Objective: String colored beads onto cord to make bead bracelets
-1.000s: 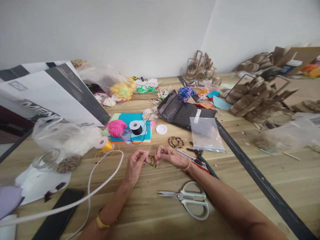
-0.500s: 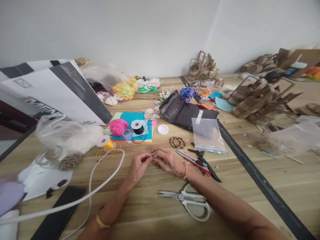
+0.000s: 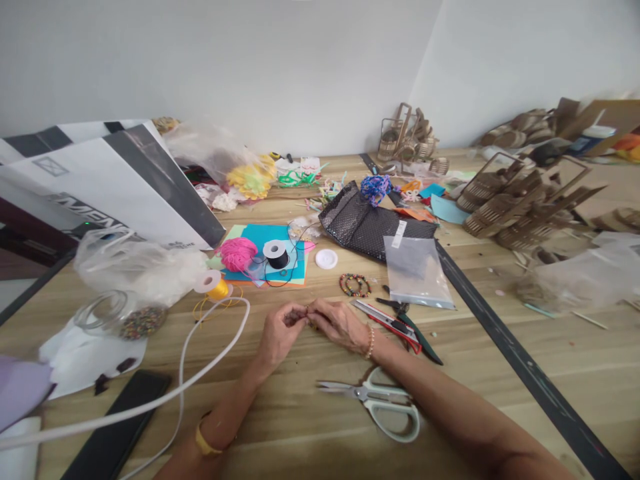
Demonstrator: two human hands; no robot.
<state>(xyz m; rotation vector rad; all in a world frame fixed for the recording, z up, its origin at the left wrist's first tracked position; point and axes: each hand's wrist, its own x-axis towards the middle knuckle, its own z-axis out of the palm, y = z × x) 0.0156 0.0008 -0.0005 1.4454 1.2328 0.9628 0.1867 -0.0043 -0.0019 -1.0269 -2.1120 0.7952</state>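
Wooden table [image 3: 280, 413] with scissors [image 3: 359, 393], beaded bracelets [image 3: 355, 295]

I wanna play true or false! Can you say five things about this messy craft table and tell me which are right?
1. The white spool of black cord stands on the coloured paper sheets. True.

2. The pale-green-handled metal scissors are in the right hand. False: they lie on the wooden table.

3. The left hand and the right hand have their fingertips close together. True.

4. The ball of pink yarn is to the right of the spool. False: it is to the left.

5. The multicoloured beaded loops lie on the black bubble-wrap envelope. False: they lie on the table, near the red-and-silver utility knife.
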